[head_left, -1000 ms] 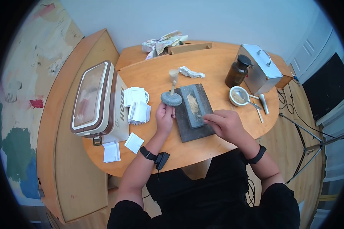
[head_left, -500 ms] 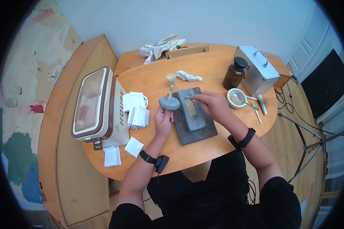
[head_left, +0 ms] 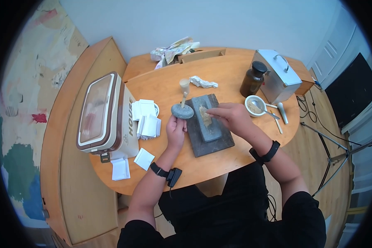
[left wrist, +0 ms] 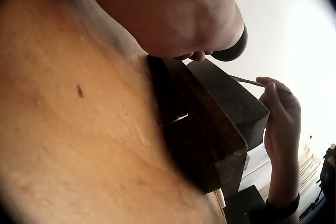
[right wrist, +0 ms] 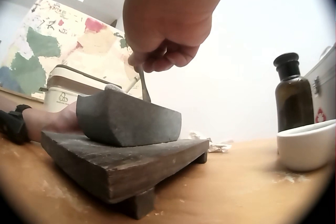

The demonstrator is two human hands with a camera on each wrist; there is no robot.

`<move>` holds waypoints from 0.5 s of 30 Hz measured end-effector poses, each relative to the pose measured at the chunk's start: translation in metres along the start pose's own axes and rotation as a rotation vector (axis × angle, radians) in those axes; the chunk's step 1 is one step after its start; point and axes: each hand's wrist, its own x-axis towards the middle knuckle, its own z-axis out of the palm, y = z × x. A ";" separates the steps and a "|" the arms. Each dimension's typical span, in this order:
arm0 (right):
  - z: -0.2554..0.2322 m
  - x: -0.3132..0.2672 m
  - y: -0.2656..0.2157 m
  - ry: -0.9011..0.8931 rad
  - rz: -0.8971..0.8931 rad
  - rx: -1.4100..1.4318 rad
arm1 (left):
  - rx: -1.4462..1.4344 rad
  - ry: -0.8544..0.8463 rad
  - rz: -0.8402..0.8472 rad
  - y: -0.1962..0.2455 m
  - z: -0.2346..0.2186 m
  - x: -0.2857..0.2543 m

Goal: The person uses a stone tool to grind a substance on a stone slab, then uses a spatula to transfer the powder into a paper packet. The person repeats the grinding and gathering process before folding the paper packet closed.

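Observation:
Raised beside the trough, a round grey stone disc point(head_left: 182, 111) with a pale stick handle is held by the left hand point(head_left: 175, 133), fingers at its underside. A grey stone trough point(head_left: 211, 133) with tan powder point(head_left: 204, 119) in it lies on a dark wooden board point(head_left: 202, 149). Over the trough, the right hand point(head_left: 235, 118) pinches a thin metal tool point(right wrist: 144, 86), whose lower end goes behind the trough's rim in the right wrist view. From the left wrist view, the disc point(left wrist: 235, 47) shows dark past the left hand point(left wrist: 178, 14).
A white bowl point(head_left: 248, 108) with powder and a spoon, a brown bottle point(head_left: 251, 82) and a metal case point(head_left: 279, 78) stand at the right. White papers point(head_left: 149, 126) and a cream box point(head_left: 128, 136) are at the left. A small cup point(head_left: 184, 84) and crumpled tissue point(head_left: 203, 82) lie behind.
The right hand has moved from the trough's near end toward its far part, then slightly back toward the person. The left hand still holds the disc beside the trough.

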 end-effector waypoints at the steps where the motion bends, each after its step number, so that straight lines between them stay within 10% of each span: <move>1: 0.001 -0.001 -0.002 -0.020 -0.023 -0.012 | -0.001 -0.002 -0.005 0.000 0.000 0.000; 15: 0.007 -0.005 0.001 -0.053 -0.039 0.073 | -0.036 -0.006 0.008 -0.002 -0.001 0.001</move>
